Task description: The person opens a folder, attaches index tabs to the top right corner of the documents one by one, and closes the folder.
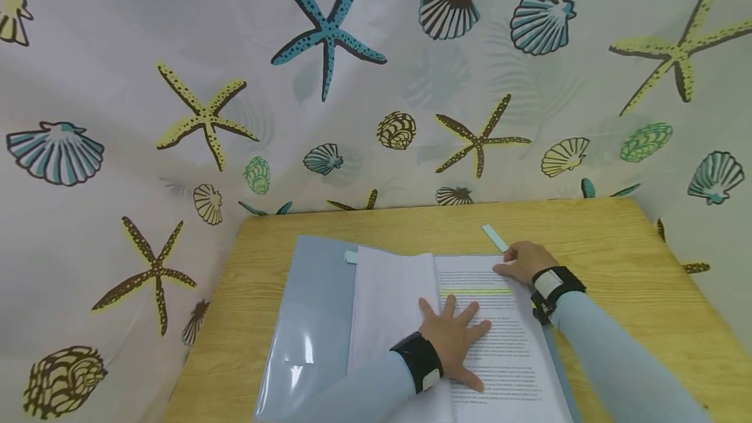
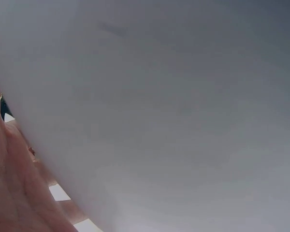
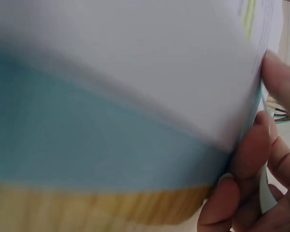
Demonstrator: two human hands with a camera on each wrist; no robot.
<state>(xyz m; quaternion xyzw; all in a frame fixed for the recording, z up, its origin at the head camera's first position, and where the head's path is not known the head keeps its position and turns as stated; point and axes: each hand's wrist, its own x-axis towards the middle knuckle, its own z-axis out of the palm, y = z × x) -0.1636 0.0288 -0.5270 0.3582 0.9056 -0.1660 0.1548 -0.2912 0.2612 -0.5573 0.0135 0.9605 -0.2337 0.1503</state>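
A blue-grey folder (image 1: 323, 299) lies opened out, with printed sheets (image 1: 505, 344) on its right side and a turned-over white sheet (image 1: 390, 299) on its left. My left hand (image 1: 452, 338) rests on the printed page, fingers spread. At the page's upper right corner, my right hand (image 1: 529, 261) pinches a pale blue strip (image 1: 495, 238) that sticks out past the top edge. In the right wrist view, the thumb (image 3: 280, 79) presses at the page edge and the strip (image 3: 266, 193) runs down between the fingers. A pale blurred surface hides most of the left wrist view.
A small pale blue tab (image 1: 350, 257) sticks out at the turned sheet's top left. Yellow highlighting (image 1: 476, 292) crosses the printed page near its top. The wooden table (image 1: 623, 266) backs onto a shell-and-starfish patterned curtain (image 1: 364, 136).
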